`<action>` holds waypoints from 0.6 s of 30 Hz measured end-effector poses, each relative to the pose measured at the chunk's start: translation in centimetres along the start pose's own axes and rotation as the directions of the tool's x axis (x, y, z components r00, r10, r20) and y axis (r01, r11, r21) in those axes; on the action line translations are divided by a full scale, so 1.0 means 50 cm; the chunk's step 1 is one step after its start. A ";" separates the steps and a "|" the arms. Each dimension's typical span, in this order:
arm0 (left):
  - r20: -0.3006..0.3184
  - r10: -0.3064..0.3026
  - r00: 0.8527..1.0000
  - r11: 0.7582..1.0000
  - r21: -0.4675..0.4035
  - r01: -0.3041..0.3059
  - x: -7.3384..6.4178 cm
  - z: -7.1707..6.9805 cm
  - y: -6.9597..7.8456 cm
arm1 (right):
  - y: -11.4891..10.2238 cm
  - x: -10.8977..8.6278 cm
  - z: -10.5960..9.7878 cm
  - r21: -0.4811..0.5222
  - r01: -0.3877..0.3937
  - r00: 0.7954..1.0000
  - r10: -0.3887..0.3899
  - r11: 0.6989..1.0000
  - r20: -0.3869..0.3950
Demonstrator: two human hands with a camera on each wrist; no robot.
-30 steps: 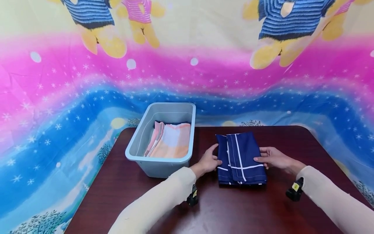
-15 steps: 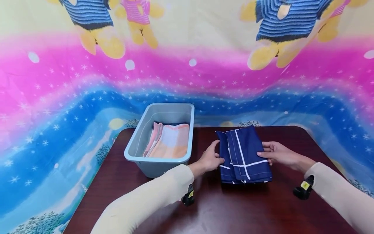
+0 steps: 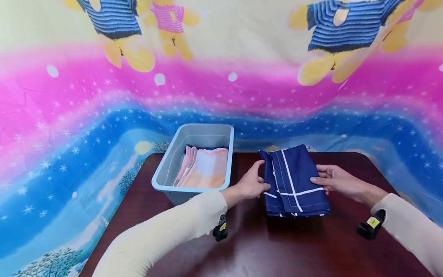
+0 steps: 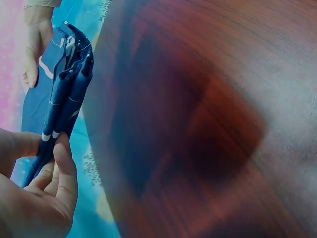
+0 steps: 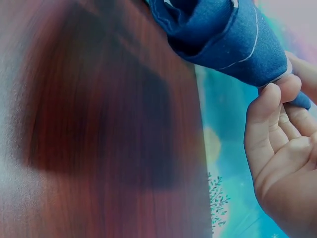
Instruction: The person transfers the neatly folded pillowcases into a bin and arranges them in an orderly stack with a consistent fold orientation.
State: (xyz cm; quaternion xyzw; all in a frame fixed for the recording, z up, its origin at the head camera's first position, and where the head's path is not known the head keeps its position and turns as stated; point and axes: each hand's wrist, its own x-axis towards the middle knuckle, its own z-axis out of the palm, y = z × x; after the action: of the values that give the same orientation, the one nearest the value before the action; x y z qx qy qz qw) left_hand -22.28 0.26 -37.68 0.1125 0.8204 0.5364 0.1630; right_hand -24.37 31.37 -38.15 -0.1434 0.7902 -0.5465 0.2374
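Observation:
A folded navy cloth (image 3: 297,181) with white lines hangs above the table, its layers showing edge-on in the left wrist view as a folded cloth (image 4: 69,84). My left hand (image 3: 252,182) pinches its left edge, thumb on the near face and fingers behind. On the opposite edge, my right hand (image 3: 340,182) grips with the thumb in front. The right wrist view has the right hand (image 5: 282,148) with fingertips at the underside of the rolled-looking fold (image 5: 233,44). Both wrists carry small black cameras.
Left of the cloth stands a grey-blue plastic bin (image 3: 159,182) holding folded pink, peach and white checked fabric (image 3: 205,167), with dark fabric behind it. The dark red wooden table (image 3: 249,246) meets a printed backdrop (image 3: 221,96) at its far edge.
Both hands have raised the navy cloth off the table and shifted it slightly right and away. Its shadow now shows beneath. The bin stays in place.

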 end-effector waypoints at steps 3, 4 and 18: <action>0.014 0.007 1.000 1.000 -0.011 -0.007 -0.004 -0.011 0.012 | -0.011 -0.003 0.001 0.002 -0.003 1.000 0.003 1.000 -0.006; 0.019 0.007 1.000 1.000 -0.011 -0.007 -0.007 -0.016 0.016 | -0.016 -0.003 0.003 0.003 -0.002 1.000 0.002 1.000 -0.007; 0.047 0.026 0.999 0.999 0.035 -0.027 -0.024 -0.073 0.060 | -0.074 -0.009 0.018 0.045 0.087 0.995 -0.084 0.995 -0.060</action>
State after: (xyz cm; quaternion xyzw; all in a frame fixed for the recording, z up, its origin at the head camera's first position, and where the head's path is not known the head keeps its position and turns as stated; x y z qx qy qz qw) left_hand -22.56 -2.05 -33.38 0.1385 0.8243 0.5211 0.1728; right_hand -23.66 29.55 -34.88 -0.1556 0.7766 -0.5787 0.1943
